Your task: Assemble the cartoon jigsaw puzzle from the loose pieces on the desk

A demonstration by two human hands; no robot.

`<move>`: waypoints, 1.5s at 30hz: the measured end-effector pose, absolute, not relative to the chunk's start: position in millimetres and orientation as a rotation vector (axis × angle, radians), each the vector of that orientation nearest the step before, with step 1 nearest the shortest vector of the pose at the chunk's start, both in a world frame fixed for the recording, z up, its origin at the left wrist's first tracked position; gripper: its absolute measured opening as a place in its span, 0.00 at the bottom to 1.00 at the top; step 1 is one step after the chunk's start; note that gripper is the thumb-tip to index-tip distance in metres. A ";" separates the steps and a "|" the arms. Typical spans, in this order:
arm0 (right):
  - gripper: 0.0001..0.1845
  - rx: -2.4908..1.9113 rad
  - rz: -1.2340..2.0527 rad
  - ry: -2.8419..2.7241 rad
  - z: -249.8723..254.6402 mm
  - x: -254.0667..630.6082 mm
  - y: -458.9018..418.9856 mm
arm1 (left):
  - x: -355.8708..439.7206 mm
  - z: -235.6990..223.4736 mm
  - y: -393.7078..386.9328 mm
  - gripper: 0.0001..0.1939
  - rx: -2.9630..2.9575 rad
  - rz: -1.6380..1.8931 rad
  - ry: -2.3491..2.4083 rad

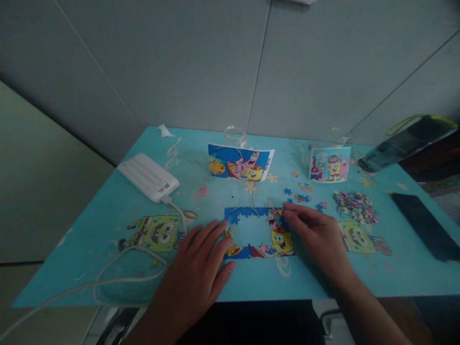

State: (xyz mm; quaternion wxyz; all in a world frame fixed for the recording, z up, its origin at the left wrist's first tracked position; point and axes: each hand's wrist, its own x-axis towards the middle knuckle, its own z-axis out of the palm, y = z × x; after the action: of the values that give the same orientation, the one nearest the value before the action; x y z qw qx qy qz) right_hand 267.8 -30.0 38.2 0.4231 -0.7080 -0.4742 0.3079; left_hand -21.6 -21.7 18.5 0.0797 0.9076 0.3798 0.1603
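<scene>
A partly assembled jigsaw puzzle [282, 243] lies flat on the table, its joined pieces forming a cartoon frame around a bare middle. Fingers spread, my left hand [201, 261] rests palm down on the table, its fingertips touching the puzzle's left edge. At the upper right corner of the puzzle, my right hand [319, 235] has its thumb and forefinger pinched on a puzzle piece, mostly covered by the fingers. Several loose pieces [303, 198] lie just beyond that hand. Behind the puzzle stands a picture card [240, 163] with a matching cartoon scene.
A second picture card [329, 165] stands at the back right, near a heap of puzzle pieces [355, 207]. A dark phone [426, 225] and a bottle [406, 143] lie farther right. On the left is a white power bank [149, 176] with a cable [125, 280]. Clear round lids [235, 134] stand behind.
</scene>
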 end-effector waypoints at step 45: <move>0.14 -1.797 0.234 -1.986 39.5 280.8 22.0 | -30.6 -10.9 -5.0 0.26 3.012 0.742 0.986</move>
State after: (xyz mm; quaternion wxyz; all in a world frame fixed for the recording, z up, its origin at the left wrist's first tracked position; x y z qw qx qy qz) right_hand 280.8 22.0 39.5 0.2248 -0.6514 -0.7197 0.0847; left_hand -30.6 -5.0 -10.9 -0.0566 0.9238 0.3024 0.2278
